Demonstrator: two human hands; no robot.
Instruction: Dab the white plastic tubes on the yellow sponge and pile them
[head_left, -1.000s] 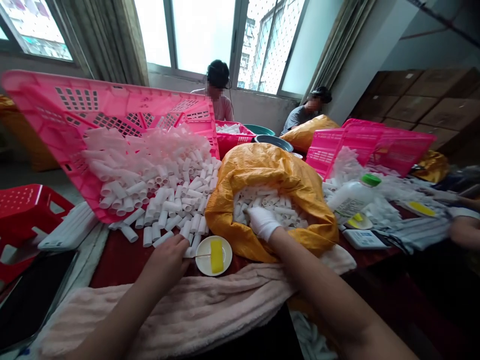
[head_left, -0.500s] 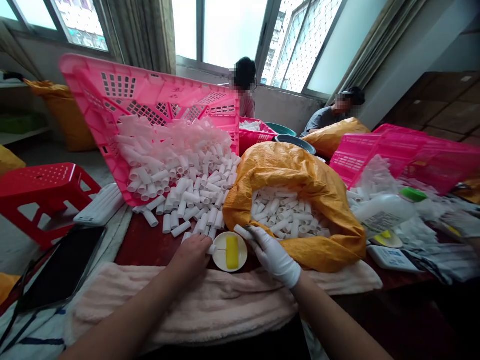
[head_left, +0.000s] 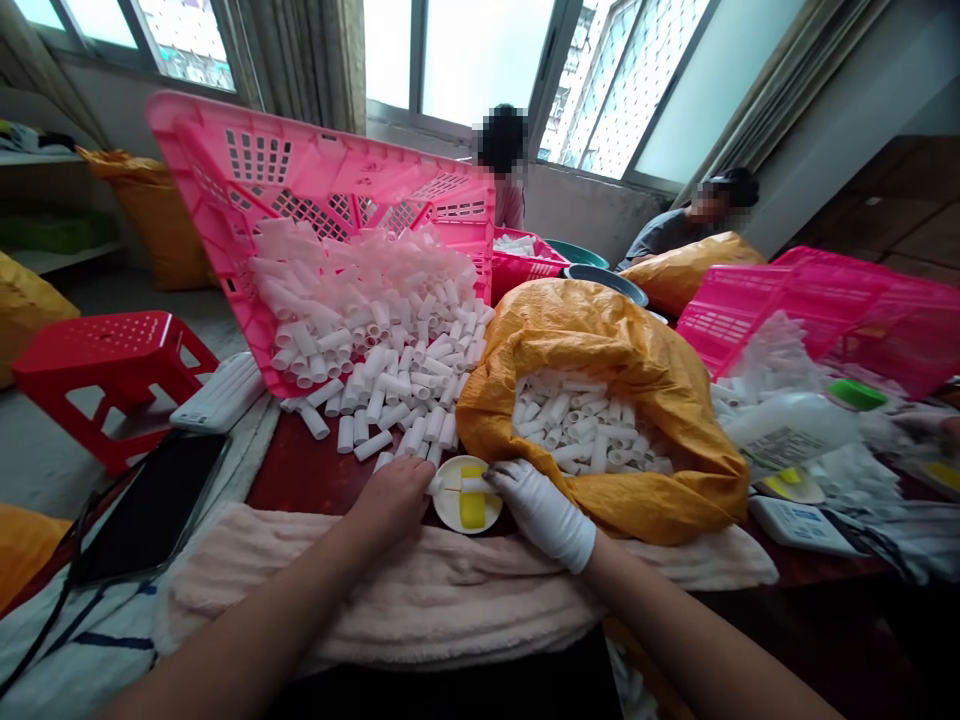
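Low at the centre, a small white dish [head_left: 448, 517] holds a yellow sponge-like block [head_left: 472, 512]. My bare left hand [head_left: 397, 492] is closed at the dish's left edge, with a small white tube end [head_left: 435, 486] showing at its fingertips; a thin brownish line runs from there over the dish. My right hand [head_left: 546, 512], in a white glove, pinches a short white tube [head_left: 475, 485]. That tube lies level across the yellow block; whether it touches is unclear. Just beyond my right hand, an open orange sack [head_left: 600, 330] is full of similar white tubes [head_left: 581, 428].
A tilted pink basket [head_left: 315, 150] spills white tubes [head_left: 375, 380] onto the dark red table. A pinkish towel [head_left: 390, 600] lines the front edge. To the right are a green-capped bottle [head_left: 799, 425] and a white device [head_left: 806, 525]. Two people sit beyond, near the windows.
My right hand has moved left, carrying its tube from the sack's edge to over the yellow block. My left hand stays beside the dish. The whole view has shifted slightly.
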